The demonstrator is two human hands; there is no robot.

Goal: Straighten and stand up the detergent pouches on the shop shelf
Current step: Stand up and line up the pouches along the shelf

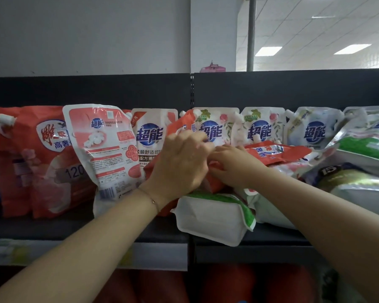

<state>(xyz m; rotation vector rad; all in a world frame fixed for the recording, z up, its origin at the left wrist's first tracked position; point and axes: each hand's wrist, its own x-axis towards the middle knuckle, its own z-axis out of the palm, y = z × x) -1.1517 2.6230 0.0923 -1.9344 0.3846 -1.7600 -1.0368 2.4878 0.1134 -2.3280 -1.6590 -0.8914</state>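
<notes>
Bare shelf [53, 226] strip front left; toppled white-green pouch [210, 219] and heaped pouches [359, 171] right.

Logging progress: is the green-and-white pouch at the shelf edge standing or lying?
Lying down: the green-and-white pouch shows its base toward the camera.

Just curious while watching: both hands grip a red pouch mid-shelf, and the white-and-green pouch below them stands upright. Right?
Not quite. The white-and-green pouch is not upright: it lies toppled on its side at the front edge of the shelf. The rest holds: the left hand and right hand both grip the red pouch mid-shelf. The head view shows it.
</notes>
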